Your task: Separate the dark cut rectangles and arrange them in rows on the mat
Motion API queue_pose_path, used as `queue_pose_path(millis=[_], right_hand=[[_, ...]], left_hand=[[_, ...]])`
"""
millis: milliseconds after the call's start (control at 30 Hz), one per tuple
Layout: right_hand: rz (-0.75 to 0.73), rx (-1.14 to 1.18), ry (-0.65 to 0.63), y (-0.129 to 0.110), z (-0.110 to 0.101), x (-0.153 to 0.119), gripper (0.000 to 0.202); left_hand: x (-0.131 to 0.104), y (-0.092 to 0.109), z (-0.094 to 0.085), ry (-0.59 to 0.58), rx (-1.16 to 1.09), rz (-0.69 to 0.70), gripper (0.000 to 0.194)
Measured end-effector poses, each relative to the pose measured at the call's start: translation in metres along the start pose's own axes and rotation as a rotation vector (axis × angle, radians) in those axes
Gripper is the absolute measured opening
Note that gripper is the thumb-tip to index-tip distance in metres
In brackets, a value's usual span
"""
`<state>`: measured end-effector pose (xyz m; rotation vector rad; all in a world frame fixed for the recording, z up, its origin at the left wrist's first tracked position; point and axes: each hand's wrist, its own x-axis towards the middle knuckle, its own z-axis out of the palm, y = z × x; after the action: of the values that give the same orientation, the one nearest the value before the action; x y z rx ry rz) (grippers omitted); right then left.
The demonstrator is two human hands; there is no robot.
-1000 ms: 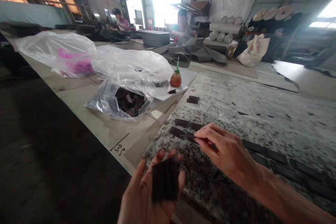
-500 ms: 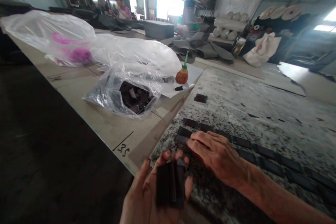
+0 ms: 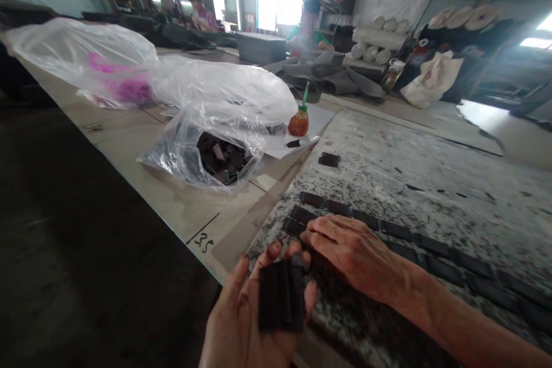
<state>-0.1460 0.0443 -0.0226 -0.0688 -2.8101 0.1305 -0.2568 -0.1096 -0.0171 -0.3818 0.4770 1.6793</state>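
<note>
My left hand (image 3: 250, 316), palm up at the lower centre, cradles a small stack of dark rectangular pieces (image 3: 280, 296) with its fingers curled around them. My right hand (image 3: 349, 253) is bent over the speckled board (image 3: 366, 178), fingers together and tips down at the near end of a dark rectangular piece (image 3: 294, 226). The undersides of those fingertips are hidden. More such pieces form rows (image 3: 397, 231) running right under and past my right hand. Farther up the board lies a separate small group of pieces (image 3: 329, 159).
An open clear plastic bag (image 3: 172, 155) holds many dark pieces. Behind it stands an orange-brown bottle with a green nozzle (image 3: 299, 121). Larger plastic bags (image 3: 81, 52) cover the table's far left. The table edge (image 3: 150, 207) drops off to the left. Two people work in the background.
The dark piece at my right fingertips has shifted slightly left and lies below the row's end piece. Both hands stay nearly in place. A background person's arms have moved.
</note>
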Motion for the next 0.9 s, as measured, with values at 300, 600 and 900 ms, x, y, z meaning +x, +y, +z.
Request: queue_pose_path(millis=[300,600,900], right_hand=[[0.197,0.373,0.069,-0.029,-0.043,-0.015,0.018],[0.383,0.279,-0.135,-0.038,-0.035,-0.019,0.027],[0.393,0.521,-0.050,-0.030,-0.037,-0.022,0.021]], left_hand=[[0.002,-0.015,0.005,0.058,0.008,0.021,0.025],[0.002,-0.028,0.010,0.073,0.074,-0.011,0.031],[0.000,-0.034,0.012,0.172,0.103,-0.038,0.019]])
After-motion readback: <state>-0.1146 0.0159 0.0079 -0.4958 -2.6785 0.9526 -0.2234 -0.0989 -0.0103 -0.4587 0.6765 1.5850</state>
